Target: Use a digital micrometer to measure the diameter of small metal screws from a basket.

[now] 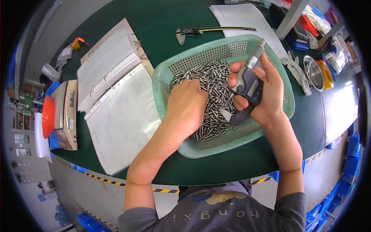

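A pale green perforated plastic basket [162, 101] holds a heap of small metal pins [210, 77], slim and shiny. My left hand [188, 102] reaches down onto the left part of the heap, its fingers curled and closed. Its fingertips are hidden, so whatever they grip does not show. Over the basket's right side, my right hand [270, 87] is wrapped round a digital micrometer [249, 91]. The tool is tilted: its silver thimble points up toward the far rim, and its dark frame with the measuring gap hangs low over the pins. No pin shows clearly in that gap.
Left of the basket lies an open ring binder [119, 120] with sleeved pages. Beyond it stands a beige bench scale [65, 116] with a red dish [48, 116]. A caliper [189, 31] and paper sheets [247, 19] lie behind the basket. Right are white gloves [297, 73] and a metal bowl [313, 72].
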The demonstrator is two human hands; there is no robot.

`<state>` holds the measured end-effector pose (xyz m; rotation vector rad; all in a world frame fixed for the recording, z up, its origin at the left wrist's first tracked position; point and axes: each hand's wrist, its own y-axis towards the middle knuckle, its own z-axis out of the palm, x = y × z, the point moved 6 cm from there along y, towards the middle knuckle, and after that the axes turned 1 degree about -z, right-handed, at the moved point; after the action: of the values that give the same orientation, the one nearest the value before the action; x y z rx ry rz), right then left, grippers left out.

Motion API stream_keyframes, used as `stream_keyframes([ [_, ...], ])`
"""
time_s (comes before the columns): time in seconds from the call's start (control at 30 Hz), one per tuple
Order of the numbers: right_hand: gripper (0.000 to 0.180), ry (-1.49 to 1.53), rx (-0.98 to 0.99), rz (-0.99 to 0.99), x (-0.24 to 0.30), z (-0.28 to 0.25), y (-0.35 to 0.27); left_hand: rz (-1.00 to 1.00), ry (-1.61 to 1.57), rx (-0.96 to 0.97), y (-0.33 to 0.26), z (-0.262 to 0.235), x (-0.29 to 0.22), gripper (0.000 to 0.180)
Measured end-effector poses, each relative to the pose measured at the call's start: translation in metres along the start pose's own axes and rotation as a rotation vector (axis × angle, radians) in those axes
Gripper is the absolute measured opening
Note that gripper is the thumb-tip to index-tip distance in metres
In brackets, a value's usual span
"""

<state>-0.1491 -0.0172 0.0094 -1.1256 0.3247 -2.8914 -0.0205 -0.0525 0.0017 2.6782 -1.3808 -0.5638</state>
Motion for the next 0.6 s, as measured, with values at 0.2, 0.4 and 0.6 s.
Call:
stream_keyframes([
  [0.2, 0.057, -0.074, -0.055, 0.003, 0.000, 0.001, -0.001, -0.065, -0.209, -0.051, 0.005, -0.009, -0.003, 0.004],
  [0.4, 0.057, -0.029, -0.064, 0.029, 0.000, 0.000, -0.002, -0.081, -0.882, -0.076, 0.006, -0.018, 0.008, 0.008],
  [0.6, 0.057, -0.061, -0.054, -0.018, 0.003, -0.003, 0.002, -0.040, -1.160, 0.026, 0.002, -0.011, 0.005, 0.015],
])
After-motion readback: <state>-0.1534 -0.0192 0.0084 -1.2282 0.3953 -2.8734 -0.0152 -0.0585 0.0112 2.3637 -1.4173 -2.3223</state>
